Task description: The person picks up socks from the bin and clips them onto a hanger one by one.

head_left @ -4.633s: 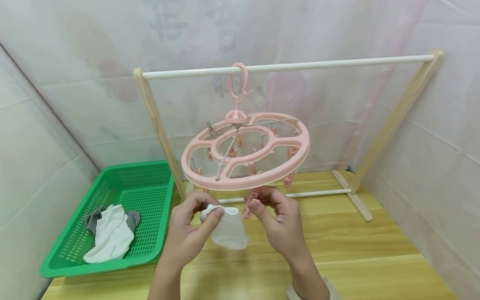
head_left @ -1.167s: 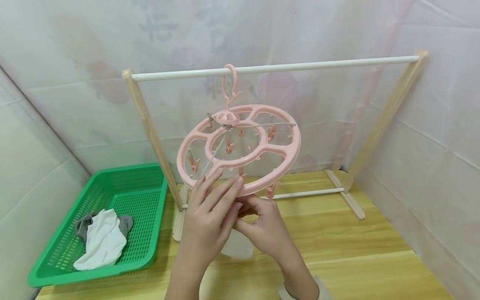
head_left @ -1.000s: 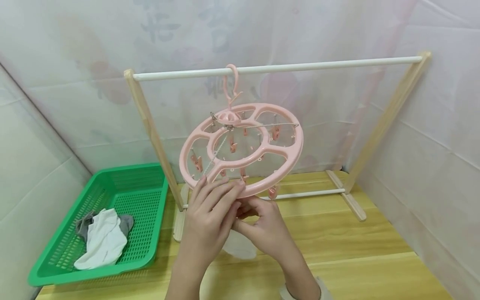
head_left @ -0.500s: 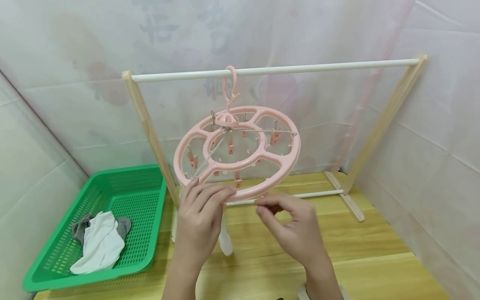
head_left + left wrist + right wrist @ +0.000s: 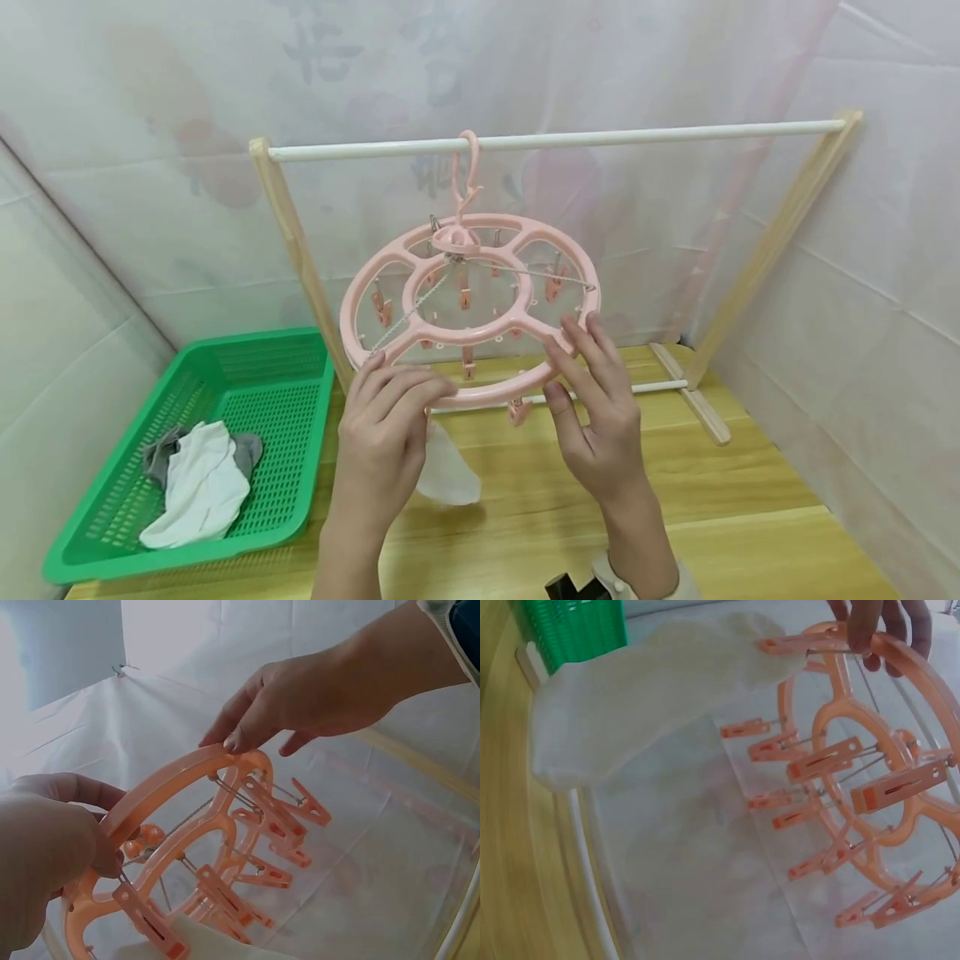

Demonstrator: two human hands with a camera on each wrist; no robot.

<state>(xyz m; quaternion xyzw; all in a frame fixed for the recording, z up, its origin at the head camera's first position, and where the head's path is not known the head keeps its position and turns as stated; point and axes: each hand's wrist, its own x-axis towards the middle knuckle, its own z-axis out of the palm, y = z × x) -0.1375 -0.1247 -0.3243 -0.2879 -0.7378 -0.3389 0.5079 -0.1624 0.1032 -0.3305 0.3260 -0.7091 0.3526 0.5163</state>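
A round pink clip hanger [image 5: 480, 392] hangs by its hook from the rack's white bar, with several pink clothes pegs [image 5: 900, 786] dangling beneath it. My left hand [image 5: 386, 433] grips the near-left rim, fingers over the top and thumb below, as the left wrist view also shows. Next to that hand, a white sock [image 5: 645, 705] hangs by its end from one peg [image 5: 795, 643]. On the near-right rim my right hand [image 5: 600, 417] rests with fingers spread and fairly straight, thumb under the rim. In the right wrist view, only the left hand's fingers [image 5: 866, 626] show.
A green basket [image 5: 56, 558] on the left holds a white sock [image 5: 202, 492] and grey ones [image 5: 161, 454]. The drying rack [image 5: 735, 308] has wooden legs and a low white crossbar. A black object [image 5: 573, 587] shows at my right cuff.
Earlier my left hand held the sock while my right worked a peg; now the sock hangs from a peg. The sock has shifted left, and my right hand has moved right onto the rim.
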